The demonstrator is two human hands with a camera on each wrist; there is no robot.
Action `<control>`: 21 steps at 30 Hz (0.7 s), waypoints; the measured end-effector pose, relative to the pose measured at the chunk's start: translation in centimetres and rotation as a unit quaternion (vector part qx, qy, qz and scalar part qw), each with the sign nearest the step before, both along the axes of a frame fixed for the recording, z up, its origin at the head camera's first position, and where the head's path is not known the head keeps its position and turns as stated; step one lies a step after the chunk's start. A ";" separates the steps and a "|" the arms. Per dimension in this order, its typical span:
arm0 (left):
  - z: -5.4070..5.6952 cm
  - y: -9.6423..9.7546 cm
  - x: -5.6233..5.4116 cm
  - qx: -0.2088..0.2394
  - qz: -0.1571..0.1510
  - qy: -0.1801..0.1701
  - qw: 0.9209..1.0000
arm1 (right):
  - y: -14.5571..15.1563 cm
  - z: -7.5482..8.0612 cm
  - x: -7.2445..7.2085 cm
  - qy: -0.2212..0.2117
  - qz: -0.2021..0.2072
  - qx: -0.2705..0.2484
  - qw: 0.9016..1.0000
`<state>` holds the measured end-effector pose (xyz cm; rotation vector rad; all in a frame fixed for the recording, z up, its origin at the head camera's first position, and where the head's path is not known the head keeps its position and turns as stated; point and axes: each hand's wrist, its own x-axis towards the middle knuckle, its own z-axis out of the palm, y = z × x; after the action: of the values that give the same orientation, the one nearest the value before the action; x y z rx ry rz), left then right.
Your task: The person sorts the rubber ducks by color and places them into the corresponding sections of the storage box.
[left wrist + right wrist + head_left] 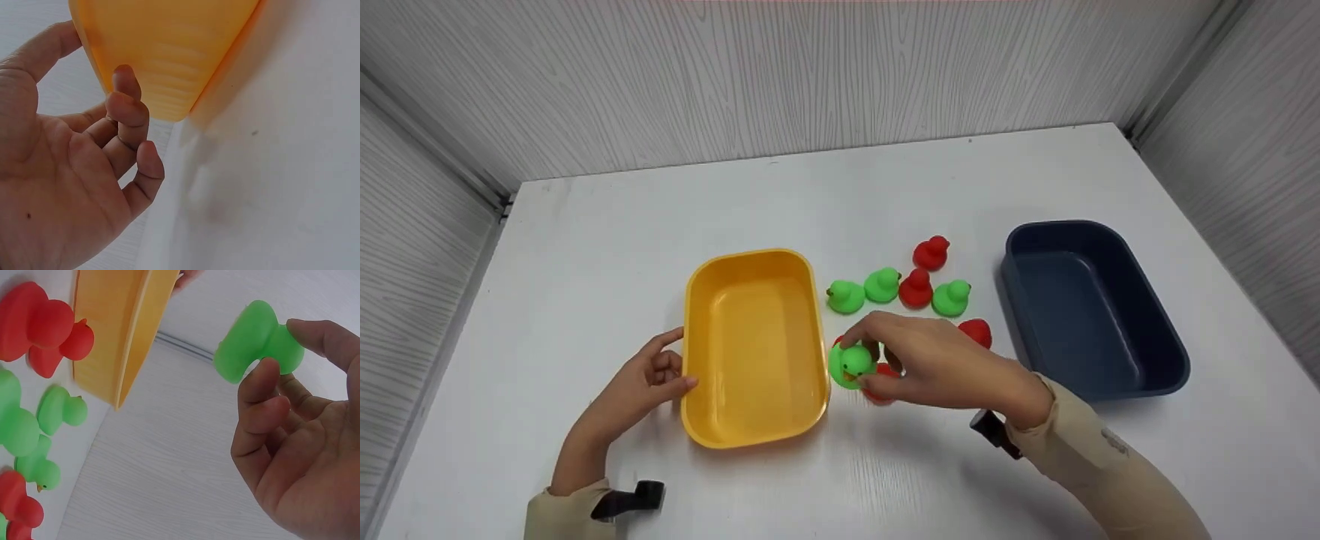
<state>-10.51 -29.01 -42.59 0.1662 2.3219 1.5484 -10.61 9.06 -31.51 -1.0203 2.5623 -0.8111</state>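
Note:
My right hand pinches a green rubber duck between thumb and fingers, lifted above the table just beside a yellow plastic tub. In the right wrist view the duck is tilted, its head between the fingertips. My left hand holds the tub's left wall, thumb over the rim and fingers along the outside; the left wrist view has the fingers curled by that wall. Under the right hand, a red duck is partly hidden, and another red duck peeks out behind it.
Beyond the right hand several ducks stand on the white table, among them a green duck close to the tub and a red duck farthest back. A dark blue tub stands at the right. Patterned panels enclose the table.

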 end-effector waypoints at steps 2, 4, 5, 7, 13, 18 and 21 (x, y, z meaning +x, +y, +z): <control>0.0 -0.1 0.0 0.009 -0.005 -0.002 1.000 | -0.6 -0.2 -0.2 -0.001 0.005 0.003 1.000; 0.0 -0.1 0.0 0.012 -0.010 -0.002 1.000 | -1.2 -0.5 -0.3 -0.004 0.009 0.003 1.000; 0.0 0.0 0.0 0.010 -0.007 -0.005 1.000 | -1.5 -0.7 -0.4 -0.003 0.012 0.003 1.000; 0.0 0.0 0.0 0.007 -0.003 -0.011 1.000 | -2.1 -1.1 -0.7 -0.002 0.018 0.006 1.000; 0.0 0.0 0.0 -0.003 0.002 -0.012 1.000 | -4.1 -2.6 -1.6 -0.020 0.030 0.024 0.999; 0.1 -0.1 0.1 -0.004 0.010 -0.018 1.000 | -5.7 -3.8 -2.1 -0.029 0.051 0.039 0.998; 0.0 -0.1 0.0 -0.001 0.008 -0.016 1.000 | -6.5 -4.4 -2.3 -0.035 0.054 0.051 0.997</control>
<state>-10.47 -29.08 -42.61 0.1211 2.3053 1.5449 -12.88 2.56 -35.87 -1.0686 2.4397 -0.6674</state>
